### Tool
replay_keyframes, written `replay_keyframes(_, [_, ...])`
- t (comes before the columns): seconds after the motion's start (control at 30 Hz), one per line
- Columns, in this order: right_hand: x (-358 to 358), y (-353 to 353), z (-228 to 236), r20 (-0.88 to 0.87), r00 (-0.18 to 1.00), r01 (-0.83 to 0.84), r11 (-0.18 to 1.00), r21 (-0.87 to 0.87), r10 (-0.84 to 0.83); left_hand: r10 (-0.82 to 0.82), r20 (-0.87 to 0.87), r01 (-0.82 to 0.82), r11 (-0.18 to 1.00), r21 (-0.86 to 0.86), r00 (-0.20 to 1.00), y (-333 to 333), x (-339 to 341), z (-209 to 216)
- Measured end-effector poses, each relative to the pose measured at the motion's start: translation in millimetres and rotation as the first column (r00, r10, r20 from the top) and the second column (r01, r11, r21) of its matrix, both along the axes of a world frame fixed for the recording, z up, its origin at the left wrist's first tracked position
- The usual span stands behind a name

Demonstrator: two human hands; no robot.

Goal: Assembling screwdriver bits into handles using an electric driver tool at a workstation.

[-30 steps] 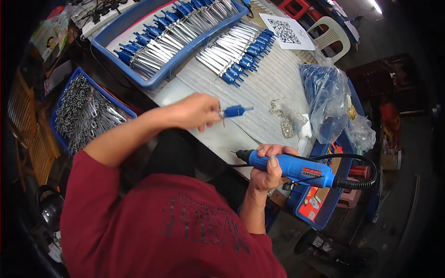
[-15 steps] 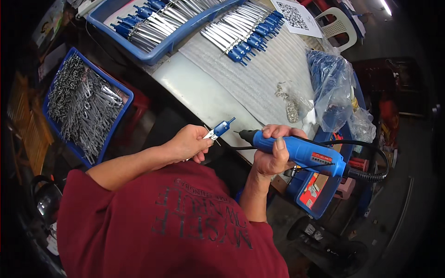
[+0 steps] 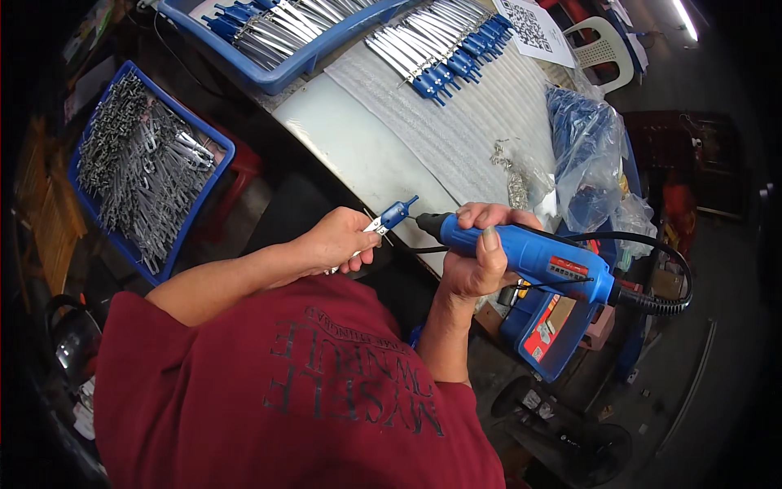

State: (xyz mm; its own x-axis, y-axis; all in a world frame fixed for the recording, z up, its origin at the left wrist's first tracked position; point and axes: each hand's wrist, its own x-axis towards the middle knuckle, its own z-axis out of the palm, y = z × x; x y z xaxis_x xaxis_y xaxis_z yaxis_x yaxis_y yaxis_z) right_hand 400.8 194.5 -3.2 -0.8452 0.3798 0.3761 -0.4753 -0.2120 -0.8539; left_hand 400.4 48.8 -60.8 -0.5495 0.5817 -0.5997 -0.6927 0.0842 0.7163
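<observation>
Left hand [image 3: 342,238] is pinched onto the pale metal shank of a blue-ended part [image 3: 396,213], blue end out, held up around the near edge of the table [image 3: 338,151]. Right hand [image 3: 470,270] is wrapped round a blue power driver [image 3: 533,259], fingers over the body, thumb along the side. Driver nose [image 3: 435,224] points at the blue end; bit sits just beside it — can't tell if touching.

Risks, my read: the part looks hand-held only, no fixture in view, so side load or torque could twist it out of the pinch. If the bit isn't lined up, it could skate off the blue end and mark it, or reach the left fingers. Heavy-looking cable [image 3: 687,273] loops off the driver's rear; a tug there could swing the nose off line. Drop risk too — edge is close, so a loose part could miss the table.
</observation>
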Motion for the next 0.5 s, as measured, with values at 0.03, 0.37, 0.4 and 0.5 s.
replay_keyframes(0.03, [-0.6, -0.8, -0.1, -0.003, 1.0, -0.002, 1.0, 0.001, 0.002, -0.005, 0.0, 0.005, 1.0, -0.009, 1.0, 0.1, -0.3, 0.7])
replay_keyframes(0.37, [-4.3, -3.5, -1.6, -0.008, 1.0, -0.01, 1.0, 0.014, 0.01, -0.015, -0.007, 0.015, 0.999, -0.038, 1.0, -0.1, -0.5, 3.0])
replay_keyframes(0.4, [-4.4, -3.8, -1.6, -0.006, 1.0, -0.011, 1.0, 0.016, 0.011, -0.015, -0.005, 0.014, 0.999, -0.036, 1.0, 0.1, -0.5, 2.8])
replay_keyframes(0.5, [-4.5, -5.3, -0.6, -0.004, 1.0, -0.008, 1.0, 0.023, 0.008, -0.013, 0.004, 0.013, 0.999, -0.032, 1.0, 0.5, -0.4, 3.0])
